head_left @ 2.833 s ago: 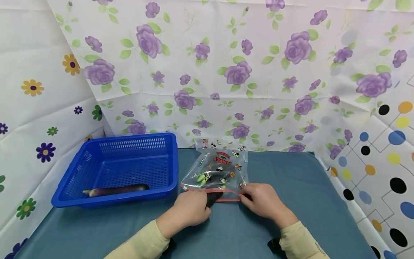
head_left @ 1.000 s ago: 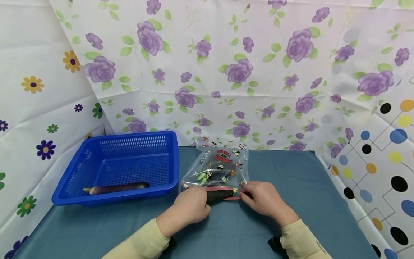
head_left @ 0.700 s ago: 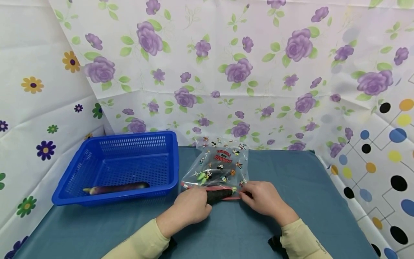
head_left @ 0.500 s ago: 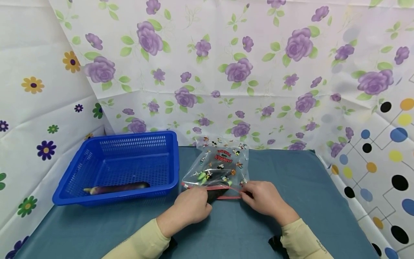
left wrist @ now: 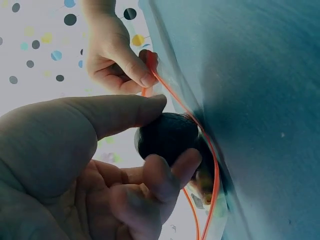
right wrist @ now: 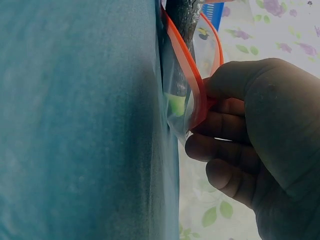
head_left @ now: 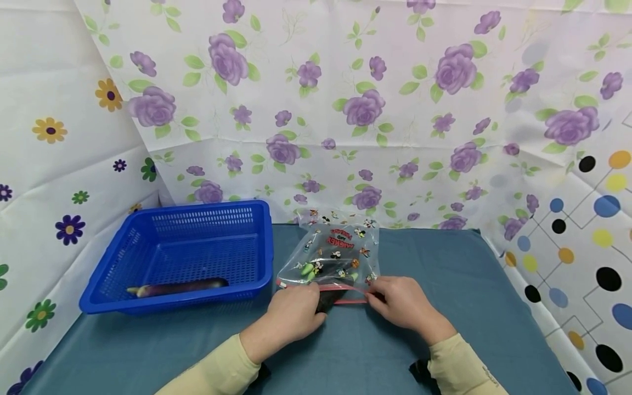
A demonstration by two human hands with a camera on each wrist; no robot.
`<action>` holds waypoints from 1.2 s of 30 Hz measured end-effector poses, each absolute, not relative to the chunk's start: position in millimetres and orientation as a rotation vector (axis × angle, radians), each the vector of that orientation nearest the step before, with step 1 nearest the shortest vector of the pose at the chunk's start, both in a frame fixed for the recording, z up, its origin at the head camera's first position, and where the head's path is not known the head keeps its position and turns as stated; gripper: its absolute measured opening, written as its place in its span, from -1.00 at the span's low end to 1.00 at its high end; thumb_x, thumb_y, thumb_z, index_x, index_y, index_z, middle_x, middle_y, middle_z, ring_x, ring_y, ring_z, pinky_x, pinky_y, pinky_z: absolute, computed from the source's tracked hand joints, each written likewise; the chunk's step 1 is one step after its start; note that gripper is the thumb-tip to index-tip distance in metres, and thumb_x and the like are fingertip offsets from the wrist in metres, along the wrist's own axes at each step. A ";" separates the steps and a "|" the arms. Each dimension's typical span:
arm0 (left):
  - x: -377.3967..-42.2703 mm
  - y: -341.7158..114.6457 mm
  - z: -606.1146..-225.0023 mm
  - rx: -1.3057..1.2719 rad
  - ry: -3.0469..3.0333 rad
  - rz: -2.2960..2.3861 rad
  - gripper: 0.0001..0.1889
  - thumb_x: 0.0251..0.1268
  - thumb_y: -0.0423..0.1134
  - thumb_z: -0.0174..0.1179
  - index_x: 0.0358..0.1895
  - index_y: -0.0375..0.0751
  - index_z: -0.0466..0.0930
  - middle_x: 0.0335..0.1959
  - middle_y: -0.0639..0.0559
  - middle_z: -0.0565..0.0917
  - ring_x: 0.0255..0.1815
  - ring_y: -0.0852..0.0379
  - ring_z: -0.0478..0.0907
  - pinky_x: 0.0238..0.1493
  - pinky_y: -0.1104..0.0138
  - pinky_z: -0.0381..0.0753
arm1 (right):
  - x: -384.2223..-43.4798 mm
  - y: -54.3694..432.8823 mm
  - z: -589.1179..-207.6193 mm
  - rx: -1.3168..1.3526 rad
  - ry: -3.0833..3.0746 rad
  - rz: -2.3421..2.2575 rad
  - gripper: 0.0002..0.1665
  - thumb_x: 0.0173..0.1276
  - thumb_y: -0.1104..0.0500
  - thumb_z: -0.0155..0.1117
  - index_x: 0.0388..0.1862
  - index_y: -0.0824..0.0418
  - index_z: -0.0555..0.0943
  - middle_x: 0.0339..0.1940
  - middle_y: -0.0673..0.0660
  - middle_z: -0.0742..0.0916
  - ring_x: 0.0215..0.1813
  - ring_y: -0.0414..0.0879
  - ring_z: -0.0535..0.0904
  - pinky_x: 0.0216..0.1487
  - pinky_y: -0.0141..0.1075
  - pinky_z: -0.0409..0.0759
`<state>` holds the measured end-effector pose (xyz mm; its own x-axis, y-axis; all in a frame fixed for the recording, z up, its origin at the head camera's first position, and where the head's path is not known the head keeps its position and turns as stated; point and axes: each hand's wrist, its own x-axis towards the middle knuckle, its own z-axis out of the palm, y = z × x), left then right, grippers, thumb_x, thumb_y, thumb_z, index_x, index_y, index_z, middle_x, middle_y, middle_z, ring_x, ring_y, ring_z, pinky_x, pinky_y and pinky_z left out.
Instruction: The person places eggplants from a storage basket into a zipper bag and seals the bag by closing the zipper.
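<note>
A clear zip bag with cartoon prints and a red seal strip lies flat on the cloth. My left hand grips the near end of a long dark vegetable with rough skin. Its pale green tip is inside the bag's mouth. Its blunt end sits between thumb and fingers in the left wrist view. My right hand pinches the right corner of the red strip, and the mouth gapes. Green ends of something dark show through the plastic farther in.
At the left stands a blue perforated basket with a purple eggplant lying along its near side. A blue-grey cloth covers the table. Floral sheeting stands behind, with patterned sheets at both sides.
A second ago the vegetable's green tip lay in front of the upper red strip; now it has slid under it into the bag. The left hand shifted slightly right; the right hand stayed.
</note>
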<state>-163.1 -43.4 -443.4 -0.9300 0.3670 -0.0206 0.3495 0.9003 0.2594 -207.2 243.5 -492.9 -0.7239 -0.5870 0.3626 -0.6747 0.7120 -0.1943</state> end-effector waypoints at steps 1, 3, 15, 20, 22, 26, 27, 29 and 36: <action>-163.2 -43.2 -443.8 0.567 3.006 0.368 -0.56 0.29 0.09 0.61 -0.08 -0.17 0.70 -0.29 -0.02 0.79 -0.35 -0.01 0.75 -0.41 0.01 0.68 | -207.3 243.4 -493.0 0.999 -2.644 0.457 -0.86 0.50 0.15 0.54 -0.28 -0.09 0.80 -0.44 -0.22 0.70 -0.49 -0.44 0.44 -0.41 -0.33 0.49; -163.9 -43.1 -445.0 0.573 3.027 0.335 -0.51 0.25 0.15 0.64 -0.09 -0.15 0.70 -0.31 -0.02 0.79 -0.36 -0.03 0.76 -0.43 0.02 0.67 | -207.7 243.1 -492.9 0.998 -2.643 0.455 -0.86 0.50 0.14 0.54 -0.28 -0.09 0.80 -0.44 -0.22 0.70 -0.49 -0.43 0.43 -0.41 -0.32 0.49; -168.4 -41.6 -455.5 0.584 3.077 0.299 -0.47 0.18 0.25 0.67 -0.17 -0.10 0.69 -0.37 0.00 0.79 -0.43 0.01 0.74 -0.46 0.07 0.61 | -206.9 243.2 -492.2 1.001 -2.640 0.447 -0.90 0.49 0.15 0.55 -0.24 -0.07 0.83 -0.40 -0.19 0.74 -0.45 -0.42 0.51 -0.38 -0.30 0.56; -169.2 -41.1 -459.5 0.596 3.091 0.295 -0.54 0.21 0.20 0.66 -0.26 -0.09 0.71 -0.41 0.00 0.77 -0.44 -0.02 0.73 -0.47 0.05 0.62 | -206.8 243.3 -491.9 1.000 -2.645 0.445 -0.90 0.50 0.14 0.55 -0.25 -0.07 0.82 -0.41 -0.20 0.73 -0.46 -0.42 0.48 -0.39 -0.31 0.53; -169.0 -41.2 -459.9 0.600 3.089 0.311 -0.57 0.23 0.16 0.65 -0.30 -0.09 0.71 -0.43 0.00 0.75 -0.45 -0.02 0.71 -0.47 0.04 0.63 | -206.9 243.3 -491.8 0.999 -2.646 0.445 -0.88 0.50 0.14 0.55 -0.27 -0.08 0.80 -0.42 -0.20 0.71 -0.47 -0.42 0.45 -0.40 -0.32 0.50; -167.0 -41.3 -459.4 0.619 3.088 0.360 -0.65 0.27 0.04 0.62 -0.35 -0.09 0.69 -0.46 0.01 0.72 -0.48 0.01 0.69 -0.48 0.03 0.64 | -206.4 243.1 -491.5 1.003 -2.639 0.436 -0.86 0.48 0.13 0.56 -0.30 -0.09 0.78 -0.44 -0.21 0.70 -0.48 -0.42 0.45 -0.41 -0.32 0.50; -166.2 -41.3 -459.4 0.626 3.088 0.372 -0.67 0.27 0.00 0.62 -0.36 -0.10 0.68 -0.47 0.01 0.72 -0.49 0.02 0.68 -0.49 0.03 0.64 | -206.2 243.0 -491.5 1.003 -2.638 0.432 -0.86 0.48 0.13 0.56 -0.30 -0.09 0.78 -0.44 -0.21 0.71 -0.48 -0.42 0.46 -0.41 -0.32 0.50; -164.9 -41.3 -459.6 0.644 3.090 0.392 -0.71 0.26 -0.08 0.59 -0.38 -0.10 0.67 -0.48 0.01 0.70 -0.50 0.04 0.66 -0.50 0.04 0.63 | -205.7 242.9 -491.6 1.004 -2.636 0.431 -0.87 0.48 0.13 0.57 -0.29 -0.08 0.80 -0.42 -0.20 0.73 -0.47 -0.42 0.50 -0.40 -0.31 0.54; -162.8 -39.1 -459.7 0.618 3.048 0.398 -0.83 0.23 -0.24 0.51 -0.32 -0.13 0.66 -0.46 0.04 0.65 -0.49 0.10 0.62 -0.47 0.06 0.65 | -205.5 243.2 -492.2 1.006 -2.635 0.433 -0.89 0.48 0.14 0.56 -0.26 -0.08 0.81 -0.40 -0.19 0.75 -0.44 -0.41 0.55 -0.38 -0.29 0.58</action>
<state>-162.8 -39.1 -459.7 -0.9224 0.3838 0.0439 0.3822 0.8902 0.2477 -205.5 243.2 -492.2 -0.7152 -0.5947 0.3673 -0.6809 0.7114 -0.1740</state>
